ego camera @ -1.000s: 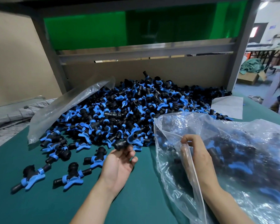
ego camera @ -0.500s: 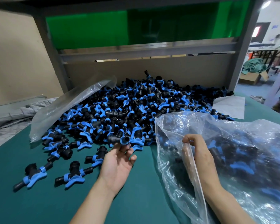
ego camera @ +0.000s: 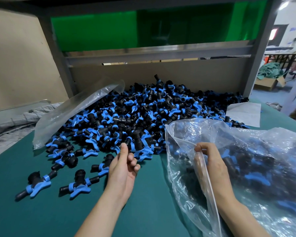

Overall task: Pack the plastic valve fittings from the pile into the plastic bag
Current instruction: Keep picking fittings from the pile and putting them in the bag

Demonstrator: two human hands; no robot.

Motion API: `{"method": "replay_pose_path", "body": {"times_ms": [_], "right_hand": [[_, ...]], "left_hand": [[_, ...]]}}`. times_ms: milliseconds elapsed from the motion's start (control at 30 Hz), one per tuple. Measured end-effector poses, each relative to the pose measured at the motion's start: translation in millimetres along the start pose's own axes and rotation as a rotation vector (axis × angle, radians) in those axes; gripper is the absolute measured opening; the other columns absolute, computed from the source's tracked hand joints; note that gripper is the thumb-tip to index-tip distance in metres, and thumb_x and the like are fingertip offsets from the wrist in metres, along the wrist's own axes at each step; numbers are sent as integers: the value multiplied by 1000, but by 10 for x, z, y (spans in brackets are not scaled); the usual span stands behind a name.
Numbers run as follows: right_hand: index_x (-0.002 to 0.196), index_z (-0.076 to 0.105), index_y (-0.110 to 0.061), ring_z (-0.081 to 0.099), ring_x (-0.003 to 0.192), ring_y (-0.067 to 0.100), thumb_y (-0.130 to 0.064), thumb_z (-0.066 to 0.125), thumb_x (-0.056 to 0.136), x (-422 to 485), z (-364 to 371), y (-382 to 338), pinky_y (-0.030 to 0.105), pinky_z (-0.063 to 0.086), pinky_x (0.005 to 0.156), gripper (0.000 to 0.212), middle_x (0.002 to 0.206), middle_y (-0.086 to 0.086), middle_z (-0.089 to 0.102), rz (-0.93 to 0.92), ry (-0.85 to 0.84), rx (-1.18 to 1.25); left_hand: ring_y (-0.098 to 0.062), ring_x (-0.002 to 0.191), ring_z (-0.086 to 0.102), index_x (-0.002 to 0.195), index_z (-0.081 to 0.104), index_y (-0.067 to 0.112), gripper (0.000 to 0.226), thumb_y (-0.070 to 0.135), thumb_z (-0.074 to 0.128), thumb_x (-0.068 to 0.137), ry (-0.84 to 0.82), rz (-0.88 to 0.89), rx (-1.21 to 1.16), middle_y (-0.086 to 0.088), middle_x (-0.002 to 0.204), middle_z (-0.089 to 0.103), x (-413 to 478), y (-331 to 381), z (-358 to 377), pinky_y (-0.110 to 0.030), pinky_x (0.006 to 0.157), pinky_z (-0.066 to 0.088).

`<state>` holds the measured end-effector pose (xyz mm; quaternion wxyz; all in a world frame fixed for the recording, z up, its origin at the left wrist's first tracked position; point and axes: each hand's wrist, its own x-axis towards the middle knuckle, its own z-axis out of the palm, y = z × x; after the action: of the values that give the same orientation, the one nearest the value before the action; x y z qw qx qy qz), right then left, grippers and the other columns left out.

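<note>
"Fingers point(ego camera: 132, 158) of our left hand point(ego camera: 123, 170) are curled, palm up, at the near edge of the pile point(ego camera: 152, 113), thumb raised beside one black-and-blue valve fitting point(ego camera: 136, 143). Do we have it?"

"We cannot tell. That fitting touches our fingertips, but whether we grip it or only nudge it is hidden behind its body. All the others lie heaped in the pile, with a few strays point(ego camera: 77, 185) apart on the green desk point(ego camera: 67, 216)."

"And the plastic bag point(ego camera: 203, 129)?"

"Just right of the pile, part full; dark and blue shapes show through its wall. Our right hand point(ego camera: 210, 161) pinches the rim, fingers clamped on the film, holding the mouth open towards the pile."

"What can go wrong from here?"

"If our hold on the fitting is loose, we judge it may drop on the way across and roll over the desk. Its blue handle sticks out, so it could snag the thin rim or drag neighbours off the heap. If our right hand slackens, the mouth may fold shut and we push the fitting against plastic. A hard tug on the rim could tip the load out."

"And the empty bag point(ego camera: 72, 113) draped on the pile's left side?"

"Well apart from both hands; no trouble."
</note>
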<state>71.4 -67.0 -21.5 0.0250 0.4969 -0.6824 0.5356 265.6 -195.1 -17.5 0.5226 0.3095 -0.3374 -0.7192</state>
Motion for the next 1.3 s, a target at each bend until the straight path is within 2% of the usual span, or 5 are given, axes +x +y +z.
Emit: {"method": "replay_pose_path", "body": {"times_ms": [267, 567, 700, 933, 1300], "right_hand": [[103, 45, -40, 53, 93, -5, -19, 53, 91, -1, -15, -18, 16, 43, 69, 25, 109, -33, 51, 12, -22, -1], [103, 44, -44, 54, 91, -5, -36, 45, 84, 3, -12, -13, 19, 44, 70, 20, 108, -33, 52, 21, -16, 11], [102, 45, -46, 55, 87, -5, -39, 45, 83, 3, -1, -7, 21, 44, 67, 20, 107, -32, 53, 31, -13, 23], [102, 45, -46, 59, 85, -4, -48, 39, 81, 0, -12, -43, 22, 44, 65, 22, 108, -34, 53, 38, -16, 30], [104, 45, -40, 57, 88, -3, -23, 51, 89, -8, -27, -91, 32, 48, 66, 24, 108, -33, 52, 29, 5, 11]], "left_hand": [[-7, 70, 61, 91, 52, 35, 26, 58, 59, 84, 107, 826, 939, 13, 73, 63, -127, -16, -31, -27, 61, 48], [-10, 51, 45, 91, 63, 11, 29, 39, 65, 86, 34, 1215, 1202, 13, 62, 42, -168, -3, -1, -27, 45, 44], [-14, 54, 54, 96, 61, 15, 28, 42, 61, 89, 16, 1099, 1174, 11, 64, 54, -180, -9, -3, -34, 47, 48], [-8, 66, 56, 107, 62, 33, 17, 25, 48, 102, -83, 427, 595, 9, 74, 61, -171, -53, 107, -26, 58, 49], [-14, 63, 59, 110, 63, 15, 15, 14, 51, 101, -217, 196, 481, -2, 80, 66, -162, -86, 141, -28, 51, 49]]}}
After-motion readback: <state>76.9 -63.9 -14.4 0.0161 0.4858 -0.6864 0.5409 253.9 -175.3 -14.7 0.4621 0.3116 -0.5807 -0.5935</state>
